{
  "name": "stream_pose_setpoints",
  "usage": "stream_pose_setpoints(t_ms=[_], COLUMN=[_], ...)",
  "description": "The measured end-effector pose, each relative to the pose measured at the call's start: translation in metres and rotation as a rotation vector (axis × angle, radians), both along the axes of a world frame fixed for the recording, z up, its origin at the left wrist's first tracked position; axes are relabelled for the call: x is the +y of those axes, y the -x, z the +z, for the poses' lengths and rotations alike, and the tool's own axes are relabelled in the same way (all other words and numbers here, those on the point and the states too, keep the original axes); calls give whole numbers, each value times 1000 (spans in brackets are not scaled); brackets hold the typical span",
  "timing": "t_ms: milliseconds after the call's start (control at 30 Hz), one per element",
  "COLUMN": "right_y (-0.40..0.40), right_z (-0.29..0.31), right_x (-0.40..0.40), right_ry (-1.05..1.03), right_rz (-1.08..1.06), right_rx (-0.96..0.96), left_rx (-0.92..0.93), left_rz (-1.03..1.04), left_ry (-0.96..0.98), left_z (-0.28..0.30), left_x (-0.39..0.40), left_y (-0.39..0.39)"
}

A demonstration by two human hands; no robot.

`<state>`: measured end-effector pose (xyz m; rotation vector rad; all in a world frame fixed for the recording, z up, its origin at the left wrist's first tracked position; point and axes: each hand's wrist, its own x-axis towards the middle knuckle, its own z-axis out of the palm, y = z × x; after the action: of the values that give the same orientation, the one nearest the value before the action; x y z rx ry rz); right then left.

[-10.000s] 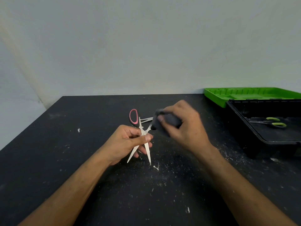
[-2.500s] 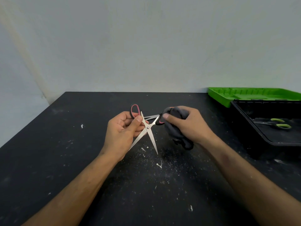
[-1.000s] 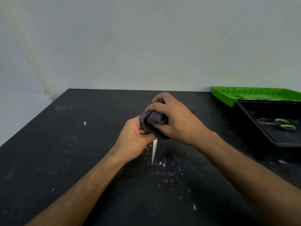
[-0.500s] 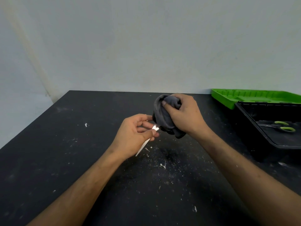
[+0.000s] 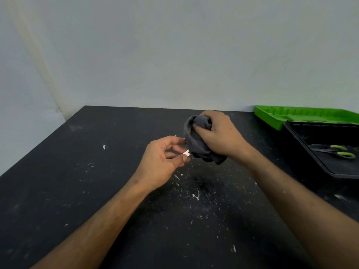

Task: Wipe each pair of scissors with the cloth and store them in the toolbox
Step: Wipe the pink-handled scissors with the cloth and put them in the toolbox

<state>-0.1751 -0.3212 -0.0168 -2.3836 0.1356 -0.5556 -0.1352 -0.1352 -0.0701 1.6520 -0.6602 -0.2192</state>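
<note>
My left hand pinches the blades of the red-handled scissors above the black table; only a short bright piece of blade shows between my fingers and the cloth. My right hand grips the dark grey cloth, bunched around the rest of the scissors, so the handles are hidden. A second pair of scissors with green handles lies inside the open black toolbox at the right.
The toolbox's green lid lies open behind it against the wall. The black table is flecked with white specks. Its left edge runs diagonally toward me.
Over the last second the cloth has slid along the scissors away from my left hand toward the handle end, and less blade shows now. Both hands sit slightly higher over the table.
</note>
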Motion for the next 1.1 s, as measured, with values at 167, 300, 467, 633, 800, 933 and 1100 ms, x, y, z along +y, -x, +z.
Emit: stream_pose_setpoints(t_ms=[167, 300, 467, 633, 800, 933, 1100], right_y=[3, 6, 10, 11, 22, 32, 31], right_z=[4, 8, 23, 25, 24, 28, 18], right_x=[-28, -43, -18, -33, -48, -54, -41], right_ry=[-370, -332, 122, -37, -4, -102, -489], right_rz=[79, 55, 187, 132, 45, -54, -60], right_rx=[53, -100, 145, 324, 340, 138, 84], left_rx=[-2, -57, -630, -936, -841, -104, 390], left_rz=[-6, 6, 46, 23, 20, -5, -225], left_ry=[-18, -58, -185, -268, -235, 7, 219], left_z=[1, 1, 0, -1, -6, 2, 4], left_x=[1, 2, 5, 4, -1, -2, -1], left_y=[-1, 0, 0, 0, 1, 5, 10])
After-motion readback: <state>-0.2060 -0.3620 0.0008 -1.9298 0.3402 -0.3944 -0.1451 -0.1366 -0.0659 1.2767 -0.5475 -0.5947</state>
